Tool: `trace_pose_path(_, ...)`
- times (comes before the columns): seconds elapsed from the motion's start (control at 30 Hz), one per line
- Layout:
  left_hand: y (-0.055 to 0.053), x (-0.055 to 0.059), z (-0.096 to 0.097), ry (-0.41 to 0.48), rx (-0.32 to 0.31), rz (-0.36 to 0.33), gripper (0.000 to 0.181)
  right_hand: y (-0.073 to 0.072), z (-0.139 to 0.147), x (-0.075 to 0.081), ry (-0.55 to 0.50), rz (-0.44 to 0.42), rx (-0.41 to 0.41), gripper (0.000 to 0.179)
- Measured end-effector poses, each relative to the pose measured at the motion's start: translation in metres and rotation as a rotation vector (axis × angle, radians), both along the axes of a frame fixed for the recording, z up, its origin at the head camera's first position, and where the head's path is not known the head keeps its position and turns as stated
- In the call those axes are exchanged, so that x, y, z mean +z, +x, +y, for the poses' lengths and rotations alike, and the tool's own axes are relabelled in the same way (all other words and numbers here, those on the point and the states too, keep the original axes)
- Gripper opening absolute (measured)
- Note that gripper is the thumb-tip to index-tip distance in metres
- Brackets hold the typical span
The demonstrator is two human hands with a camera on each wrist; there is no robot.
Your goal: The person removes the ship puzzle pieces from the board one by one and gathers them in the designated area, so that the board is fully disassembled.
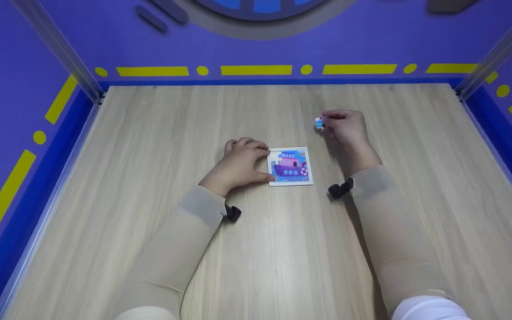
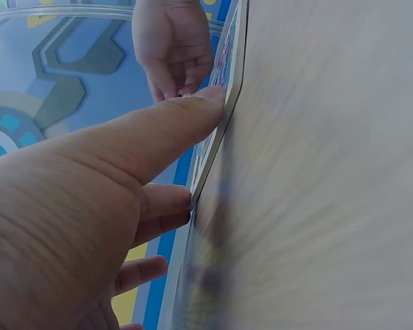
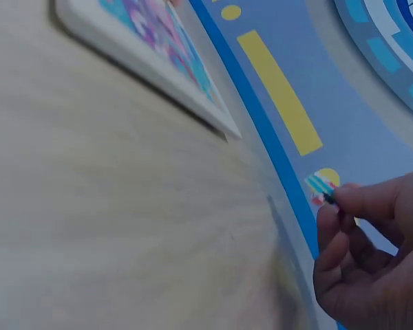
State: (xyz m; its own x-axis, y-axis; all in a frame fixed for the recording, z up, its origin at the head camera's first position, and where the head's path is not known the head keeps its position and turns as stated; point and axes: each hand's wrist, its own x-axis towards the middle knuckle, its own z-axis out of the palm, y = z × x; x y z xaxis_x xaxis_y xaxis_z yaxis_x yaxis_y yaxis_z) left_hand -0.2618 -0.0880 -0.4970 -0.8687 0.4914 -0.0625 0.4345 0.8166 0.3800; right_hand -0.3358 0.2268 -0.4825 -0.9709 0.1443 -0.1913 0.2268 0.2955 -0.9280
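Left hand (image 1: 243,165) touches puzzle board (image 1: 292,183) — boat (image 1: 290,169) recognisable only in head view.

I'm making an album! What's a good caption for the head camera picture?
Left hand holds the boat puzzle while right hand pinches a small piece.

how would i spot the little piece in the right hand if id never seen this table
On the wooden table, find the square boat picture. In the head view, up and right of it, the right hand pinches a small piece. Unlike the boat picture, it is tiny and striped blue and white.
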Motion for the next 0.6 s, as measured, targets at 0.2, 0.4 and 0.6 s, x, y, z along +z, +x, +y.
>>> trace_pose_path(0.2,0.001,0.001,0.001,0.002,0.001,0.007,0.081,-0.003,0.008,-0.001,0.212,0.012,0.013,0.031)
trace_pose_path(0.4,0.002,0.002,0.002,0.003,0.007,0.002,0.080,-0.005,0.010,-0.004,0.359,0.044,0.025,0.029)
trace_pose_path(0.6,0.002,0.003,0.002,-0.002,0.013,-0.001,0.082,-0.006,0.012,-0.008,0.394,0.040,0.035,0.030)
